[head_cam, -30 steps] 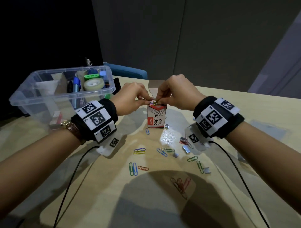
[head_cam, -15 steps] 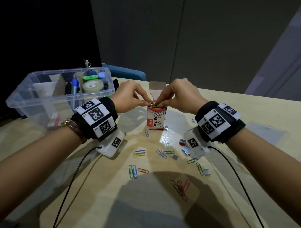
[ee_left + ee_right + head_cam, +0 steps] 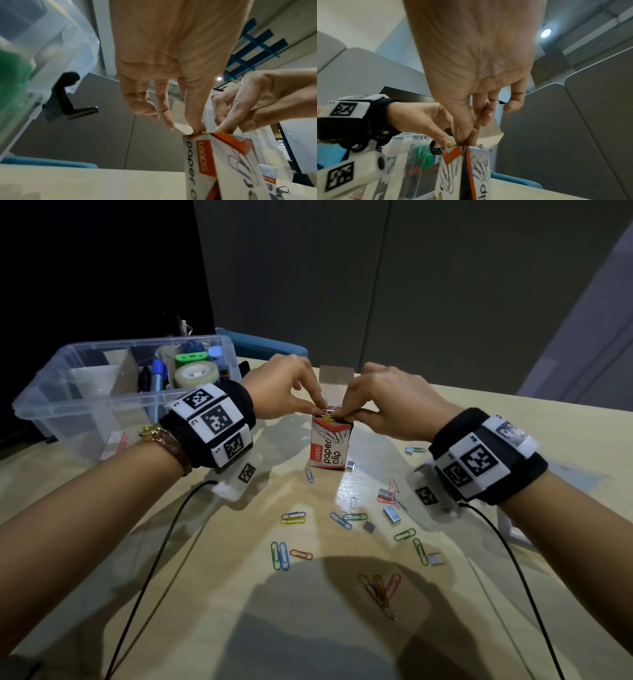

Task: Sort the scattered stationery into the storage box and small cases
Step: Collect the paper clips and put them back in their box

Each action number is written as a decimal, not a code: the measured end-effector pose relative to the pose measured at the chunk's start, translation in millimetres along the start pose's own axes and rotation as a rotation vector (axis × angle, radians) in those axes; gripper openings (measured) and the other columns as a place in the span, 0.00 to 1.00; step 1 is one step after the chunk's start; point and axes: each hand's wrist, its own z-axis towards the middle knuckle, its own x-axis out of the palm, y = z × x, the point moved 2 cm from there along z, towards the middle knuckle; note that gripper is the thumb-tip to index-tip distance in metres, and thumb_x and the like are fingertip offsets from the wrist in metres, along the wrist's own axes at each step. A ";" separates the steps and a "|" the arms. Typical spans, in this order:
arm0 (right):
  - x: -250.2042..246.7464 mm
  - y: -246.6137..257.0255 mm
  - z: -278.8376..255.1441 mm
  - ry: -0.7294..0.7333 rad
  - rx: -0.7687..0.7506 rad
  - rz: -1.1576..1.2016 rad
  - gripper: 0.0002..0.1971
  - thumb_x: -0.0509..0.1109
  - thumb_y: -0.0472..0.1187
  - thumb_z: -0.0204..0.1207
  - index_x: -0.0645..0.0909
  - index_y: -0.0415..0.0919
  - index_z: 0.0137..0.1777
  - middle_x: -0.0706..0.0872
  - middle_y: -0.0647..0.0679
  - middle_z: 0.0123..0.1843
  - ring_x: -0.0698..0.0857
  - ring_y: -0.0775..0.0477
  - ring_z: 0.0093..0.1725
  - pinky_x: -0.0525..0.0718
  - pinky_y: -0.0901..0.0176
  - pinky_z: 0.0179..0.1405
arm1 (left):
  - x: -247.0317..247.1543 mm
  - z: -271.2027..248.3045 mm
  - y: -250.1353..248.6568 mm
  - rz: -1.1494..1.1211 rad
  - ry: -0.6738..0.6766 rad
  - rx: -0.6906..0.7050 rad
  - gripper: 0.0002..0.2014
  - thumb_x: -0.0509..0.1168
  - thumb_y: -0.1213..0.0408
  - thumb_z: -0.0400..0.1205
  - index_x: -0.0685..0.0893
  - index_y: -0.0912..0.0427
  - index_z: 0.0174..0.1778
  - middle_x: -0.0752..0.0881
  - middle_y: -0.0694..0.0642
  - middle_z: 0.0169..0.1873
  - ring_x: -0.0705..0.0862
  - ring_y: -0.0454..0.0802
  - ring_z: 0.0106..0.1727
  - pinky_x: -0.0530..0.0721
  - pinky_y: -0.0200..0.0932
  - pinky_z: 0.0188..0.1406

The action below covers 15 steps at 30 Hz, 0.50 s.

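Both hands meet over the open paper clip box, upright mid-counter.

The left hand and right hand pinch coloured paper clips bunched at the box mouth, fingers curled. More loose clips and staple blocks scatter across the pale wooden counter; a clear storage box stands left, grey partitions behind.

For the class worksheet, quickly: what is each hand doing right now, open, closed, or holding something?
Left hand: fingertips pinch at the open top of the paper clip box.
Right hand: fingertips pinch paper clips at the box mouth.
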 end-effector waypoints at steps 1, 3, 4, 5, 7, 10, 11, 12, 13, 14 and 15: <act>-0.8 -1.9 -0.7 -0.030 0.018 0.024 0.12 0.67 0.52 0.81 0.85 0.65 0.61 0.84 0.62 0.52 0.71 0.59 0.52 0.71 0.62 0.35 | -0.7 0.7 0.1 0.016 -0.003 0.002 0.07 0.77 0.56 0.73 0.91 0.42 0.45 0.83 0.46 0.50 0.79 0.47 0.52 0.83 0.56 0.54; -1.7 -4.1 -3.1 -0.101 0.050 0.050 0.11 0.69 0.51 0.80 0.87 0.64 0.59 0.85 0.61 0.51 0.76 0.56 0.53 0.75 0.58 0.39 | -0.9 1.5 -0.3 0.028 -0.002 0.012 0.08 0.77 0.56 0.73 0.91 0.42 0.47 0.84 0.46 0.51 0.80 0.47 0.55 0.82 0.57 0.57; -1.9 -5.1 -4.4 -0.134 0.067 0.058 0.10 0.70 0.51 0.80 0.87 0.62 0.58 0.84 0.61 0.50 0.78 0.56 0.53 0.74 0.58 0.39 | -0.9 1.7 -0.6 0.025 -0.003 0.020 0.08 0.77 0.56 0.73 0.91 0.42 0.47 0.84 0.46 0.51 0.80 0.47 0.55 0.82 0.58 0.57; -1.8 -6.4 -5.1 -0.156 0.085 0.058 0.10 0.70 0.51 0.80 0.88 0.61 0.58 0.82 0.61 0.49 0.78 0.55 0.53 0.73 0.58 0.39 | -0.8 1.7 -0.9 0.020 -0.005 0.026 0.09 0.76 0.57 0.73 0.91 0.42 0.48 0.84 0.46 0.51 0.81 0.47 0.55 0.82 0.58 0.57; -0.5 -9.0 -5.7 -0.145 0.114 0.031 0.11 0.69 0.50 0.81 0.87 0.60 0.60 0.81 0.59 0.52 0.77 0.54 0.56 0.71 0.58 0.39 | 1.0 1.5 -1.4 0.014 -0.006 0.028 0.10 0.76 0.57 0.74 0.91 0.41 0.50 0.84 0.46 0.51 0.81 0.47 0.55 0.82 0.58 0.57; 3.4 -10.0 -6.2 -0.072 0.104 -0.019 0.12 0.67 0.49 0.82 0.86 0.60 0.62 0.81 0.56 0.56 0.75 0.52 0.59 0.69 0.59 0.38 | 7.8 0.7 -3.3 0.035 -0.011 0.039 0.09 0.74 0.57 0.76 0.91 0.40 0.50 0.84 0.47 0.51 0.80 0.48 0.55 0.82 0.60 0.56; 4.1 -10.1 -6.5 -0.070 0.101 -0.021 0.12 0.66 0.49 0.82 0.86 0.60 0.62 0.80 0.57 0.56 0.75 0.52 0.59 0.69 0.59 0.38 | 9.0 0.1 -3.4 0.036 -0.018 0.041 0.09 0.74 0.57 0.76 0.90 0.40 0.51 0.84 0.47 0.51 0.80 0.49 0.55 0.82 0.60 0.56; 3.8 -10.4 -7.1 -0.083 0.104 -0.016 0.12 0.66 0.48 0.82 0.86 0.60 0.62 0.79 0.58 0.54 0.75 0.53 0.58 0.69 0.58 0.38 | 9.1 -0.8 -3.7 0.031 -0.027 0.041 0.10 0.74 0.58 0.76 0.90 0.40 0.51 0.85 0.47 0.51 0.80 0.49 0.54 0.82 0.59 0.56; 2.6 -11.2 -8.3 -0.107 0.110 -0.009 0.12 0.67 0.48 0.82 0.86 0.60 0.61 0.78 0.60 0.52 0.75 0.53 0.58 0.70 0.58 0.39 | 8.3 -1.9 -3.4 0.021 -0.040 0.042 0.10 0.74 0.59 0.76 0.90 0.41 0.51 0.85 0.47 0.51 0.81 0.49 0.54 0.82 0.59 0.56; 0.6 -11.6 -10.0 -0.139 0.119 0.001 0.11 0.67 0.47 0.82 0.87 0.59 0.60 0.77 0.60 0.51 0.76 0.54 0.56 0.71 0.57 0.39 | 6.6 -3.1 -3.4 0.004 -0.065 0.041 0.10 0.74 0.60 0.76 0.90 0.43 0.51 0.85 0.48 0.50 0.82 0.49 0.53 0.83 0.58 0.55; -1.9 -12.5 -11.9 -0.172 0.132 0.011 0.10 0.68 0.47 0.82 0.87 0.58 0.59 0.78 0.60 0.51 0.77 0.54 0.54 0.73 0.57 0.40 | 4.5 -4.9 -3.8 -0.013 -0.103 0.039 0.09 0.74 0.60 0.77 0.91 0.45 0.51 0.86 0.48 0.49 0.82 0.48 0.51 0.83 0.57 0.54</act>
